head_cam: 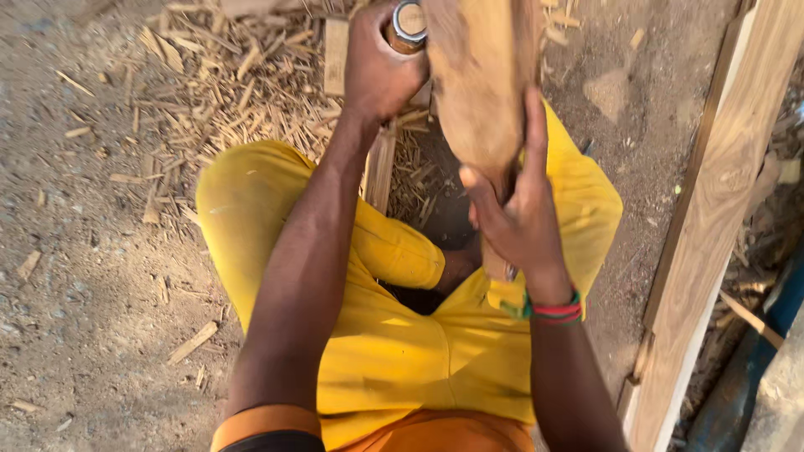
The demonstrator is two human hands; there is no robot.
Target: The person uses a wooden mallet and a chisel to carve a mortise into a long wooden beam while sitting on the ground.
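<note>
Wooden piece (pixel 481 84) gripped by right hand (pixel 515 222), left hand (pixel 377 71) perhaps steadying

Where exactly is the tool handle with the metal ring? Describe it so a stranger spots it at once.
Start at the yellow trousers filling the middle, then follow the left hand up to the top edge. The tool handle pokes out of that fist, beside the big carved wood piece that the right hand steadies. Its shiny metal ring sets it apart from the bare wood chips around it.
</note>
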